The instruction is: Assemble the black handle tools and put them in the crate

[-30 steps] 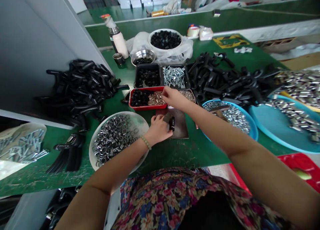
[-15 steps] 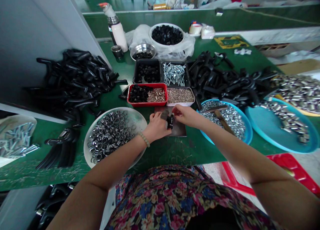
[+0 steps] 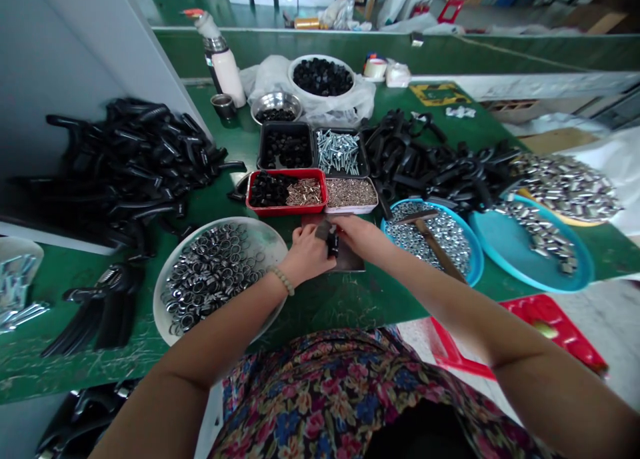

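Over a flat metal plate, my left hand is closed around a small black plastic part, most of it hidden by the fingers. My right hand meets it from the right, fingertips pinched against the far side of that part; whatever they hold is hidden. Just beyond the hands sit a red tray of black pieces and copper-coloured rivets, and a pale tray of small rivets. Left of my left hand is a white basin of metal rings.
To the right, a hammer lies across a blue basin of small metal parts. Another blue tray holds metal cylinders. Piles of black handles flank the work spot. Black trays of bolts and black pieces stand behind.
My right hand's fingers have moved in closer against the black part, on its far side. My left hand keeps its grip. The whole view has shifted slightly.
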Motion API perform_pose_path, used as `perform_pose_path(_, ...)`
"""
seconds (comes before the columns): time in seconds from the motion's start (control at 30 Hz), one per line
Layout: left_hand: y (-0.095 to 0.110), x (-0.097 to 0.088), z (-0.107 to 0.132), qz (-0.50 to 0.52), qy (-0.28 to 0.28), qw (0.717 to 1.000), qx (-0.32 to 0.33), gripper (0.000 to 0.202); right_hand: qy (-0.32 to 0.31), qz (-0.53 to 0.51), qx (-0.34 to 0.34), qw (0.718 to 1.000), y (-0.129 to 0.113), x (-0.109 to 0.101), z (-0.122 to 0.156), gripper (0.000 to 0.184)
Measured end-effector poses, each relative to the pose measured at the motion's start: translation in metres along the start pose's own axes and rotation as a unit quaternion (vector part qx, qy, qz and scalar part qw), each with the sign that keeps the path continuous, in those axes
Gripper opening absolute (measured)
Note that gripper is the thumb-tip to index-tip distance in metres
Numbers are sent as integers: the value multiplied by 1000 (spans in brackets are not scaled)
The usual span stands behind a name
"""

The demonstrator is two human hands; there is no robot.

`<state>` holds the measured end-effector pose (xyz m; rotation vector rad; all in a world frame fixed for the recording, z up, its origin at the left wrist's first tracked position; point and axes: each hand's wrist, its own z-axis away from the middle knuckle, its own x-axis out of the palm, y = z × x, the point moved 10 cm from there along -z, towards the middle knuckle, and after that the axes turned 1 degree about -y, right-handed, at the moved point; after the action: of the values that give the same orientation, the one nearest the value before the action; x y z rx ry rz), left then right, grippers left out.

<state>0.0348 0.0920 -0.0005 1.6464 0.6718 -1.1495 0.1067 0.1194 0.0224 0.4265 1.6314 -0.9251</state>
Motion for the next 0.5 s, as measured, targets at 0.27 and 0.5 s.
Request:
perform_pose_path(0.27, 2, 2, -1, -26, -28, 999, -1, 43, 67, 235, 399, 884, 136, -50, 152, 46)
perform_pose_path(0.5, 1, 2, 0, -14, -14, 1000, 0, 47, 67, 109, 399, 908, 101, -42, 158, 46)
